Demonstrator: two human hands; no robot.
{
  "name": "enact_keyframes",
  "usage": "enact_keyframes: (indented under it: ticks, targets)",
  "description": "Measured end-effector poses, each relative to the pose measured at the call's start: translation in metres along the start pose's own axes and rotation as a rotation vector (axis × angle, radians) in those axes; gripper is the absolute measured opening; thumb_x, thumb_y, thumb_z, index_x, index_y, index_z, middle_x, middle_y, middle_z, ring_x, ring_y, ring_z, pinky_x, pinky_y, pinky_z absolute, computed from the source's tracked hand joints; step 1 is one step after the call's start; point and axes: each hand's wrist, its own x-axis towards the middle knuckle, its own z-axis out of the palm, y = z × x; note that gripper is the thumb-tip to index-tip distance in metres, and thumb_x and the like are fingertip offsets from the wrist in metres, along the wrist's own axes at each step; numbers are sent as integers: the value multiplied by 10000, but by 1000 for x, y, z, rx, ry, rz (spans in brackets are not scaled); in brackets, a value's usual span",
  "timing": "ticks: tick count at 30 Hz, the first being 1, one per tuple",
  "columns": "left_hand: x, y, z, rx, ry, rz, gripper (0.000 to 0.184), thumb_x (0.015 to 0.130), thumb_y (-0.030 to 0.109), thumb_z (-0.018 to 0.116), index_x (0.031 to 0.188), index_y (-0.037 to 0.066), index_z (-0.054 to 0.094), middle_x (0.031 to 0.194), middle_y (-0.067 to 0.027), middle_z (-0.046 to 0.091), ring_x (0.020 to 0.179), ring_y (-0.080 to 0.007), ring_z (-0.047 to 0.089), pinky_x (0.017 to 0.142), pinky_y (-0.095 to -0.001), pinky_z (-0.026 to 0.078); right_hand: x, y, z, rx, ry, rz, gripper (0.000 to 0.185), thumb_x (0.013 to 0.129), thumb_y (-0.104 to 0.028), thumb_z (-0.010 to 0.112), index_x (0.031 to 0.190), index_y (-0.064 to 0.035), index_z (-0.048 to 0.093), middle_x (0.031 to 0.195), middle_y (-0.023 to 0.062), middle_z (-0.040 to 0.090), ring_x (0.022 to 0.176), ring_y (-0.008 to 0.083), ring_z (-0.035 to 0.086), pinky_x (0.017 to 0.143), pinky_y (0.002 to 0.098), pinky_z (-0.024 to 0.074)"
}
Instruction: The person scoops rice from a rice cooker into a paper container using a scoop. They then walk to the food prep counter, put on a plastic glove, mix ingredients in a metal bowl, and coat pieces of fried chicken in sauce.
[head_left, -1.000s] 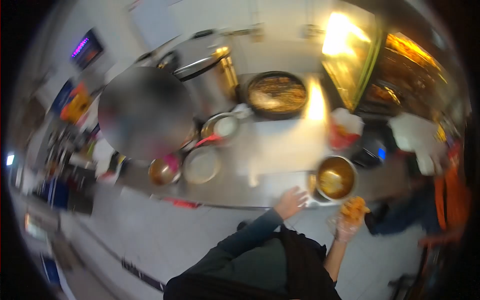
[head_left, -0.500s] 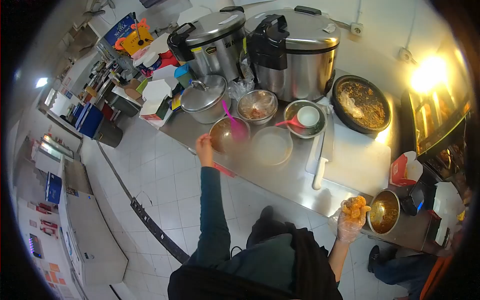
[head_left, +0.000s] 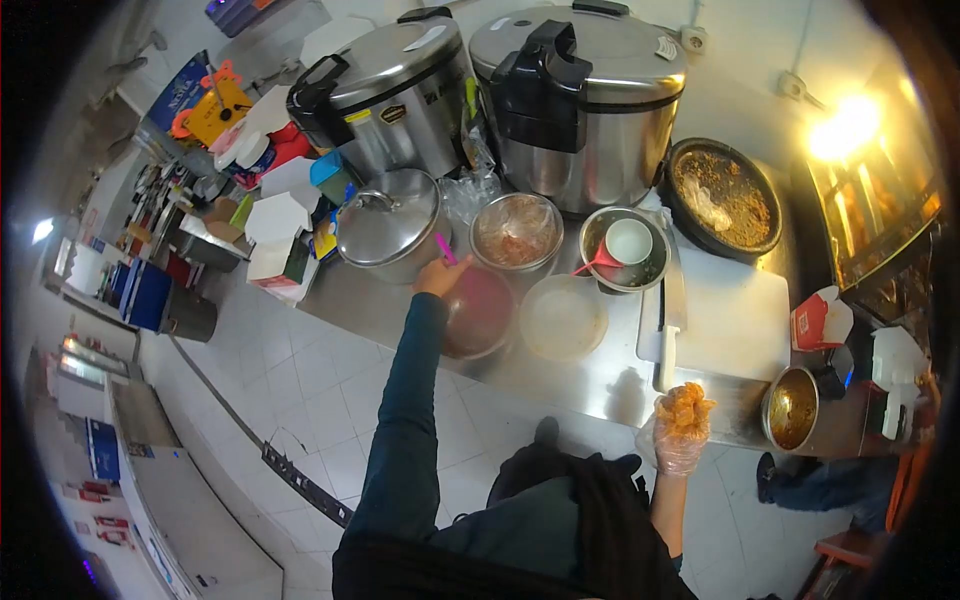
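My left hand (head_left: 438,278) is closed round the handle of a pink spatula (head_left: 447,249) over a metal bowl (head_left: 478,318), whose inside looks smeared with pink blur. In a clear plastic glove, my right hand (head_left: 679,449) holds a clump of orange-coated food (head_left: 685,409) just off the counter's front edge. To its right stands a metal bowl (head_left: 790,408) with orange sauce inside. A round whitish lid or plate (head_left: 563,318) lies beside the left bowl. A white-handled knife (head_left: 672,330) rests along the white cutting board (head_left: 740,310).
Two big steel cookers (head_left: 590,110) stand at the back, beside a lidded pot (head_left: 388,220). Bowls (head_left: 517,232) and a black pan of crumbs (head_left: 724,198) line the counter. A red-white box (head_left: 821,320) is at right, near another person's leg (head_left: 830,486).
My left hand has reached over the metal bowl and taken hold of the pink spatula. My right hand, still holding the food, is now farther from the sauce bowl. The view has shifted.
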Motion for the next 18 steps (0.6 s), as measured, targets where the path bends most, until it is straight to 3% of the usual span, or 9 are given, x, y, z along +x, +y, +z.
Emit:
enact_keyframes:
  ticks: [3,6,8,10,12,14,18]
  targets:
    - [-11,-5,-13,119,-135,8,615,637,614,503,900,61,565,852,-125,582,825,-247,552,735,-358,399,-5,9,7,-177,108,-107,227,797,-190,469,961,-34,453,837,82,492,738,192,459,654,292,421]
    - [-22,-32,-10,-60,-329,239,457,689,481,572,819,43,561,685,-43,551,635,-142,512,565,-266,394,-7,11,9,-152,209,-132,208,797,-186,466,946,-41,457,824,74,491,716,184,456,642,288,417]
    - [-38,-51,0,-354,-367,278,307,731,349,596,747,47,546,639,24,491,591,-62,423,514,-232,353,-7,8,6,-72,208,-117,202,793,-184,467,936,-41,461,812,68,487,700,176,450,650,291,400]
    - [-82,-40,0,-463,-240,298,295,745,331,587,700,50,512,672,21,469,615,-86,417,527,-249,350,-6,8,5,-22,146,-104,201,785,-182,475,924,-38,465,796,61,481,683,167,439,672,299,369]
    - [-103,-46,15,-851,-288,149,217,757,236,589,834,44,524,723,16,519,658,-73,483,569,-218,402,-5,9,9,16,172,-83,161,776,-172,477,885,-56,454,787,54,474,683,156,437,664,292,368]
    - [-113,-62,30,-964,-251,69,243,762,189,582,913,22,492,791,-12,526,698,-92,503,609,-230,424,-5,9,11,-23,202,-85,153,771,-166,479,878,-60,453,785,53,471,684,154,436,656,285,368]
    - [-157,-46,30,-1123,-234,27,227,764,159,574,919,22,480,848,-51,524,726,-116,517,625,-242,437,-13,1,8,30,233,-73,158,773,-181,473,872,-61,451,782,64,478,694,170,449,645,302,396]
